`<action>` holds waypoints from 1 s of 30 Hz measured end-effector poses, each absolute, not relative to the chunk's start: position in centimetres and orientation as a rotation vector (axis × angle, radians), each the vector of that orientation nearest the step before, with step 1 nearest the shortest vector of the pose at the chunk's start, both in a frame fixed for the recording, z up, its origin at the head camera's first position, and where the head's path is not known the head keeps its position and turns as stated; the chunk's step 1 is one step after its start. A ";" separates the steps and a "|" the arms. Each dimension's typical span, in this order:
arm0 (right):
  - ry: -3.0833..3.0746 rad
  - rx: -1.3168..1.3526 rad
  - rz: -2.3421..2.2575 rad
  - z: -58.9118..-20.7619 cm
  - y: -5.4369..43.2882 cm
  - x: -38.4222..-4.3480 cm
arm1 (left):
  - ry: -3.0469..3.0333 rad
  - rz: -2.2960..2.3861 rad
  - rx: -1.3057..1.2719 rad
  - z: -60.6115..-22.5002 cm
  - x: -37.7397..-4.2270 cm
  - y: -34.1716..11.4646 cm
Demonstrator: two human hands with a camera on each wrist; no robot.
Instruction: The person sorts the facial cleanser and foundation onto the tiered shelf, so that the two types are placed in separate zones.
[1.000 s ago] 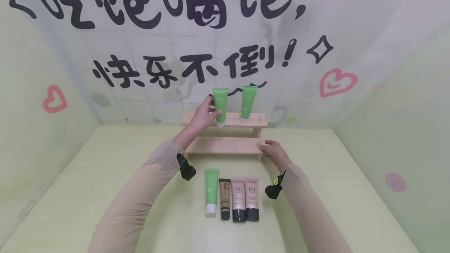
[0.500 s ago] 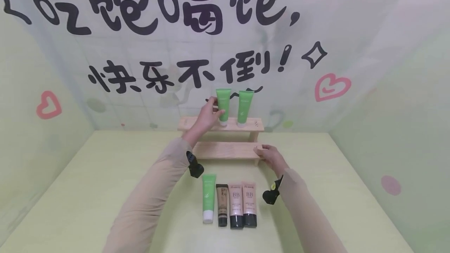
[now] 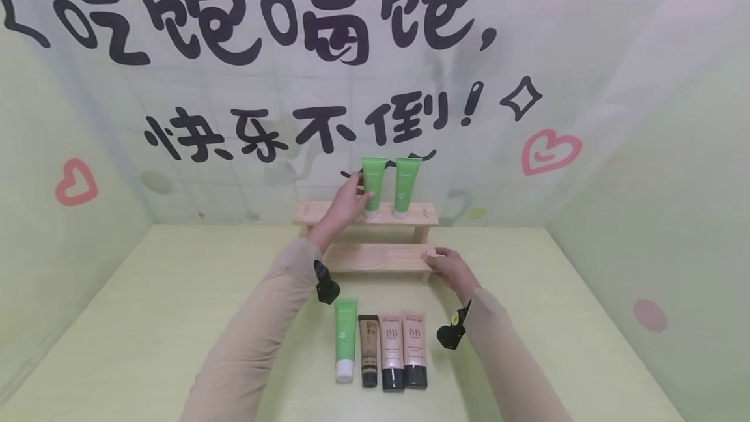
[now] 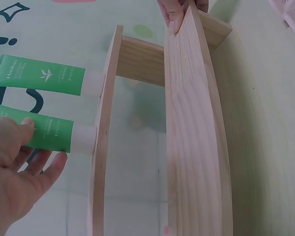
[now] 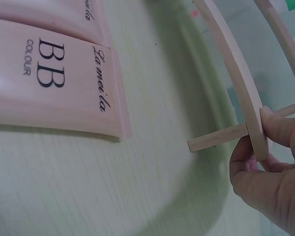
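On the upper step of a two-step wooden rack (image 3: pixel 375 258), a green tube (image 3: pixel 374 182) stands on its white cap. My left hand (image 3: pixel 347 200) holds it from the left, thumb across its front. To its right a second green tube (image 3: pixel 405 186) stands upright on the same step, a small gap between them. In the left wrist view the held tube's cap (image 4: pixel 83 138) meets the step. My right hand (image 3: pixel 450 267) grips the right end of the lower step, thumb on top and fingers (image 5: pixel 243 152) curled under the board.
In front of the rack, a third green tube (image 3: pixel 346 338), a brown tube (image 3: pixel 369 349) and two pink BB cream tubes (image 3: pixel 392 350) lie in a row on the pale green table (image 3: pixel 176 318). Behind the rack rises a wall (image 3: pixel 258 200) with black lettering.
The held green tube has come down onto the upper step and stands nearer the second tube. The right hand keeps its grip on the rack. The head view has shifted slightly.
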State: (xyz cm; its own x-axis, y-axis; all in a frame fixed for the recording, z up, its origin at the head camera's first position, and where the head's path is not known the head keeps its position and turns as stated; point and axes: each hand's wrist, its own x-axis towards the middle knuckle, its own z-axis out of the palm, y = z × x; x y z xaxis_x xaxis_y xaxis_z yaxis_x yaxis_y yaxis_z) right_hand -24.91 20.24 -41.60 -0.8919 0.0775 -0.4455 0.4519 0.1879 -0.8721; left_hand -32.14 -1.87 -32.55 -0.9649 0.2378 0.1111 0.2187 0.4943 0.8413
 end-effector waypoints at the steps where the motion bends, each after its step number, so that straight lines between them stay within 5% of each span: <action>1: 2.166 0.499 -1.758 -41.6 20.2 -24.9 | 2.700 1.509 0.412 -32.6 -32.1 -1.9; 30: 2.125 0.444 -1.846 -41.6 20.3 -24.7 | 2.648 1.347 0.301 -33.4 -26.8 -6.9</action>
State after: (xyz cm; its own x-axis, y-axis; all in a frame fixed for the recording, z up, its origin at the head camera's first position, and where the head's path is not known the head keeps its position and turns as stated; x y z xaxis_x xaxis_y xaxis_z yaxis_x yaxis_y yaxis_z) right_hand -24.70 20.25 -41.65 -0.9100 0.0408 -0.4125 0.4142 0.1308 -0.9008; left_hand -26.84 -6.94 -33.40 -0.9677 0.2477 -0.0472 0.1077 0.5753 0.8108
